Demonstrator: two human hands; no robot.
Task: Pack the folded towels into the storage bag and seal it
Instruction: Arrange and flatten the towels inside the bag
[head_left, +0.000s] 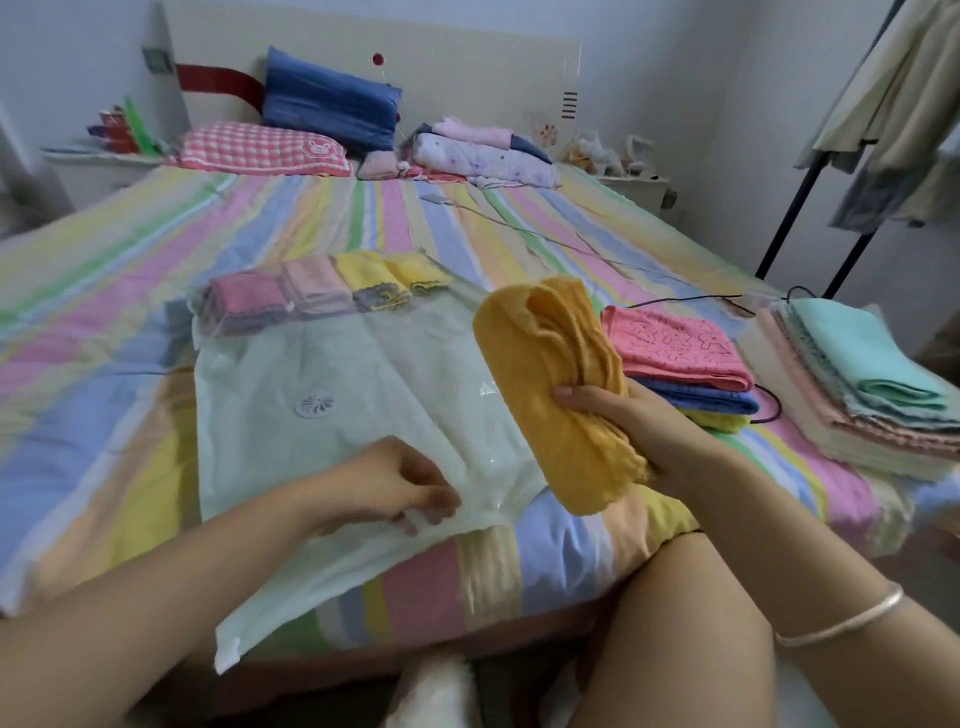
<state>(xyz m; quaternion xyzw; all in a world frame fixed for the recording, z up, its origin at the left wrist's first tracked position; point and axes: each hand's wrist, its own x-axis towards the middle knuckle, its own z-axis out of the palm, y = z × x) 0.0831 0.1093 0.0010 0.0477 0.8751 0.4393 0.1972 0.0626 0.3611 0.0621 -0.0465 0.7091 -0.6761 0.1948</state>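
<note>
Mustard-yellow terry towel (550, 384), folded into a loose roll, is held off the bed in the right hand (639, 431), whose fingers and thumb curl round its lower half. Its upper end fans open and tilts toward the bag. The left hand (400, 483) lies on the pale green translucent plastic storage bag (332, 364), fingers curled and seemingly pinching the film near the bag's near right edge. I cannot tell whether it has only the top layer.

The bag lies flat on the pastel-striped bed (104, 312), with a round white valve (315, 404) near its middle. A row of four small folded towels (322, 291), dark pink, pale pink and two yellow, is already packed at its far end. Just right of the held towel sits a stack of pink, blue and yellow folded towels (685, 358). Beyond that is a taller pile topped by a mint-green towel (857, 364), so packing looks to be at an early stage.

The step in hand appears to be feeding this towel in. To do it well, the left hand should lift only the upper layer so that the mouth gapes. The right hand should tighten the roll so the loose end does not catch. The towel can then slide flat up against the packed row, clear of the valve and the sealing strip.
</note>
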